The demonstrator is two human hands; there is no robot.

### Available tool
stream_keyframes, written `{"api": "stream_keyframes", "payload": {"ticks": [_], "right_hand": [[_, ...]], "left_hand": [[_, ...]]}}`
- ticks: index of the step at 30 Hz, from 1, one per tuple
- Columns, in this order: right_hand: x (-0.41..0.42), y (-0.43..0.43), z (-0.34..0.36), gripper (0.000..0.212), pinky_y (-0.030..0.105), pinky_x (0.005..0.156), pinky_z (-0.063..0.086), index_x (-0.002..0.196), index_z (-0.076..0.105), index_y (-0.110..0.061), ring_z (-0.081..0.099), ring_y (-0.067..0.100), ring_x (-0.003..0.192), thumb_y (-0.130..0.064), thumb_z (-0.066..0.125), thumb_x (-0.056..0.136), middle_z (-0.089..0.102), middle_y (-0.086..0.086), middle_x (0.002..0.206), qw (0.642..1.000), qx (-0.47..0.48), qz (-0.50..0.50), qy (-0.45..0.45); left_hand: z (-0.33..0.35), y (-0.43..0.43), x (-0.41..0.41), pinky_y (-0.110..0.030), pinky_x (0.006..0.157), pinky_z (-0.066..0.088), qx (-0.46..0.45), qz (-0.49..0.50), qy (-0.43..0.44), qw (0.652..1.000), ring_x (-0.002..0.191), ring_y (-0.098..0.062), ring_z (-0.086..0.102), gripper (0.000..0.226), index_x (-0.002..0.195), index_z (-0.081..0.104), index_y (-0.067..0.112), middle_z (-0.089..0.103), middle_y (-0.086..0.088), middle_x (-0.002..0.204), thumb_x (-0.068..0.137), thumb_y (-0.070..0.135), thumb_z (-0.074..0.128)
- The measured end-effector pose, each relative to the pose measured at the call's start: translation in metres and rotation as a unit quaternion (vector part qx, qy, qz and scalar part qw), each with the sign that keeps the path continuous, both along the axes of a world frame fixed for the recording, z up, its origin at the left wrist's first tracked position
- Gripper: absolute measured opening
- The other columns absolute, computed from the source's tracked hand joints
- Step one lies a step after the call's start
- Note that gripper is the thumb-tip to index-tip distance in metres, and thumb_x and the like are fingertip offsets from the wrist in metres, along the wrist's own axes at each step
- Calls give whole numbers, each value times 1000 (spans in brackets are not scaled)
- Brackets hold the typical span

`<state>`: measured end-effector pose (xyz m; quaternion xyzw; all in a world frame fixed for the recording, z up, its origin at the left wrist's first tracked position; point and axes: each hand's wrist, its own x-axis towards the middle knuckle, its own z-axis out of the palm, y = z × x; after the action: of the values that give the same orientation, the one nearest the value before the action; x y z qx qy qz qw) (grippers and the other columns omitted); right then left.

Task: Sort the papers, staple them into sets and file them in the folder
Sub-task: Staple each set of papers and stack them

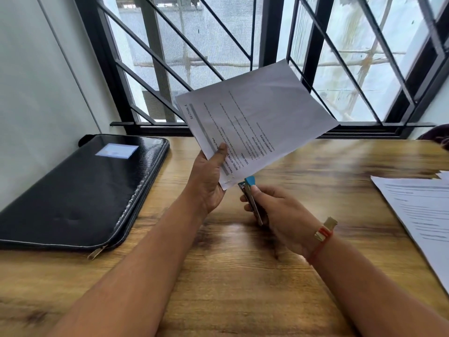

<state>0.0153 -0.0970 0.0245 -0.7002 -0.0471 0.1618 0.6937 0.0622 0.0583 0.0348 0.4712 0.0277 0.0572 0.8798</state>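
Note:
My left hand (209,176) holds a set of printed papers (257,117) up above the table, thumb on the top sheet, fingers behind. The sheets tilt up toward the window. My right hand (274,210) grips a small stapler (251,195) with a blue tip and metal body. Its blue tip sits right at the lower corner of the held papers. A black zipped folder (80,190) lies shut on the table at the left. More printed papers (418,210) lie on the table at the right edge of the view.
The wooden table (230,263) spans the view. A barred window (243,57) stands right behind it and a pale wall (36,81) closes the left side. A dark object (437,136) shows at the far right by the sill.

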Motion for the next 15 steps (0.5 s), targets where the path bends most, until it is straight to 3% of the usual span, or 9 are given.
{"api": "stream_keyframes", "payload": {"ticks": [6,10,15], "right_hand": [[3,-1,-1,26,26,69,53,108,71,-6,64,11,86,-27,57,99,70,4,95,998,57,-14,19],[6,-3,0,26,26,66,53,104,70,-2,63,12,80,-24,58,98,70,8,92,993,102,-31,45],[7,-4,1,26,26,64,53,103,70,-1,64,13,78,-23,59,98,70,10,92,988,134,-33,74]], "left_hand": [[-1,-2,-1,-53,79,60,32,5,-17,999,102,-28,71,17,114,63,25,75,-2,108,103,17,53],[0,-5,-3,-46,72,62,68,15,-20,997,94,-23,73,15,109,63,28,76,1,102,103,18,53],[-1,-10,-5,-50,81,61,80,19,-29,996,104,-30,71,15,114,62,20,74,-7,110,102,16,54]]}}
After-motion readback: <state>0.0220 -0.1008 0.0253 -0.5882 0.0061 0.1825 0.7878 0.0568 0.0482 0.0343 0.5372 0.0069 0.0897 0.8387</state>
